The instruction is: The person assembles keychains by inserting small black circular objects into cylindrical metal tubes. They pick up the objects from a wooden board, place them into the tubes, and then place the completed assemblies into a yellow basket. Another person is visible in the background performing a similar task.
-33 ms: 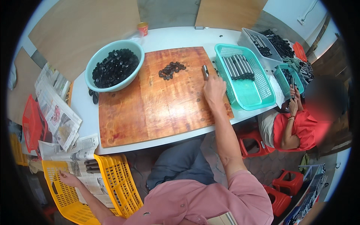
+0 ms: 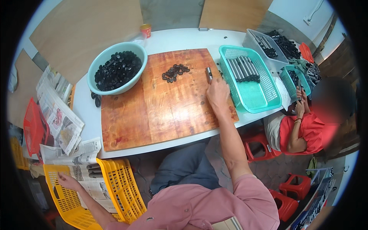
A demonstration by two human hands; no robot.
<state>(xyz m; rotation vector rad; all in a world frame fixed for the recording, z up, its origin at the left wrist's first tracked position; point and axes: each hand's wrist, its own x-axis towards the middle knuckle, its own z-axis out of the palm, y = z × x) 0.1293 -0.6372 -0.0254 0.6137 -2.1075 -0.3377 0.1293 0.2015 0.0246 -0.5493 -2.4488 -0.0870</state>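
At the right side of the wooden board [image 2: 168, 111], my right hand [image 2: 218, 92] grips a short silver metal tube [image 2: 209, 73], which points away from me; the rest of it is hidden under the fingers. My left hand [image 2: 69, 181] hovers over the yellow plastic crate [image 2: 115, 172], fingers loosely out, with nothing visible in it. Newspaper [image 2: 97, 188] lines that crate, and several dark tubular pieces [image 2: 94, 170] lie on the paper. A loose pile of small black oval parts [image 2: 175, 72] rests on the far half of the board.
Left of the pile, a pale green basin [image 2: 92, 76] brims with black parts. On the right stands a green basket [image 2: 255, 101] with a row of metal tubes, then a clear bin [image 2: 268, 50] of tubes. A co-worker in red [image 2: 297, 132] sits at the right. Red stools [image 2: 255, 147] stand on the floor.
My left hand has shifted very slightly left. My right hand, still holding the metal tube, has moved a touch to the left. Everything else looks the same.
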